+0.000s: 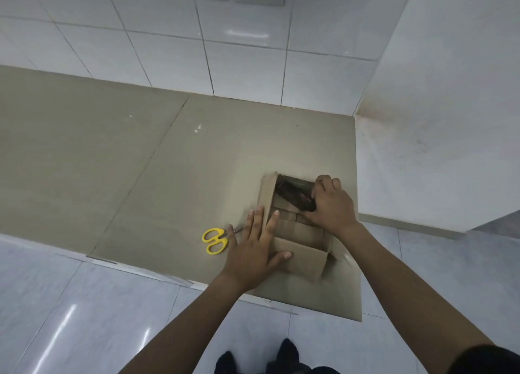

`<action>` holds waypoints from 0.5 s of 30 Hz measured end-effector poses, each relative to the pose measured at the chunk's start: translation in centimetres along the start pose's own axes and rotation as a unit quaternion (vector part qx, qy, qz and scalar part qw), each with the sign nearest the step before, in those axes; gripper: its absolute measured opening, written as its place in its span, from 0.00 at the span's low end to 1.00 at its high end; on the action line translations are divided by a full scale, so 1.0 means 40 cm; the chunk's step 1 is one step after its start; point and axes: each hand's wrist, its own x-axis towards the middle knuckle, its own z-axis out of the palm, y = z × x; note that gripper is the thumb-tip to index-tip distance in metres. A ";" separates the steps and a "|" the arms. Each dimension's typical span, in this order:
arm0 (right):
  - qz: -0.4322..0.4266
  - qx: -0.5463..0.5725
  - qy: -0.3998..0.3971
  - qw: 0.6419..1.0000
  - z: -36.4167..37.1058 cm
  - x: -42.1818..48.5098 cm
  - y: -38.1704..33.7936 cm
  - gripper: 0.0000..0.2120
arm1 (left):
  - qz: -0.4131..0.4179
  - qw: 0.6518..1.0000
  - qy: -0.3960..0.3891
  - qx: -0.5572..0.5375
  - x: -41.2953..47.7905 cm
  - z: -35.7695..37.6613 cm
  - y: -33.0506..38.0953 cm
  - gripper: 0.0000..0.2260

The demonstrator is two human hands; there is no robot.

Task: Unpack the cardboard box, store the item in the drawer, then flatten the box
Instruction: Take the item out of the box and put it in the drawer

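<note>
An open cardboard box (302, 257) sits on the beige counter (140, 162) near its right front corner, flaps spread outward. Inside its far end lies a dark item (295, 195) wrapped in shiny plastic. My right hand (332, 205) reaches into the box and is shut on that dark item at its right side. My left hand (256, 250) lies flat with fingers spread on the box's left flap and near wall, pressing it down. The rest of the box interior looks like bare cardboard.
Yellow-handled scissors (215, 240) lie on the counter just left of my left hand, blades partly hidden under it. A white tiled wall (239, 50) with sockets stands behind, a white side panel (436, 120) borders the counter on the right. Glossy floor tiles lie below.
</note>
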 end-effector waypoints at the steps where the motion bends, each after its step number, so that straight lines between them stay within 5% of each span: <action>1: -0.002 -0.006 -0.002 1.000 0.000 0.000 0.000 0.31 | 0.000 1.000 -0.002 0.005 0.001 -0.001 0.000 0.37; 7: 0.018 -0.009 -0.046 0.999 -0.009 -0.026 -0.028 0.26 | -0.011 0.999 -0.035 0.015 0.002 -0.015 0.009 0.36; 11: 0.087 0.053 0.058 0.993 -0.039 -0.092 -0.087 0.22 | -0.001 0.998 -0.032 -0.056 -0.010 -0.038 -0.003 0.32; 15: 0.062 0.108 0.165 0.978 -0.046 -0.186 -0.173 0.19 | -0.011 0.970 0.048 -0.239 -0.078 -0.048 -0.048 0.31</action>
